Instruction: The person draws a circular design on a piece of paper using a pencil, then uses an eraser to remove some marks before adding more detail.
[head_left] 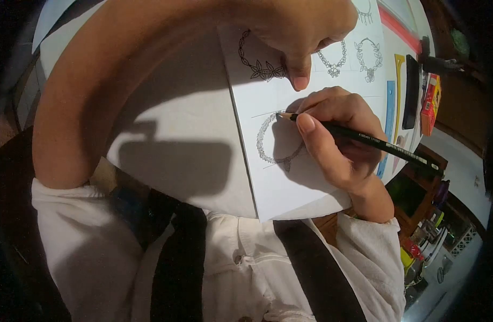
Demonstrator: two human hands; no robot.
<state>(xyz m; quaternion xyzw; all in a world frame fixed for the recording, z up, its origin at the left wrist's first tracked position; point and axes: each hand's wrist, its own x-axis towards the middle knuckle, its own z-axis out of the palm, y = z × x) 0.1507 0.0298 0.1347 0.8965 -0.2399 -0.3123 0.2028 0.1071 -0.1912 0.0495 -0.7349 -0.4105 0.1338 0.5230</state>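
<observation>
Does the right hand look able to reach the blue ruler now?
Probably yes: the blue ruler lies close beside the right hand, its far end uncovered, though that hand holds a pencil it may need to put down.

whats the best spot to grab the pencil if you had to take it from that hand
Probably pinch the pencil across its back end, coming from the picture's right: the right hand grips it nearer the tip, while that slim, straight end sticks out free.
</observation>
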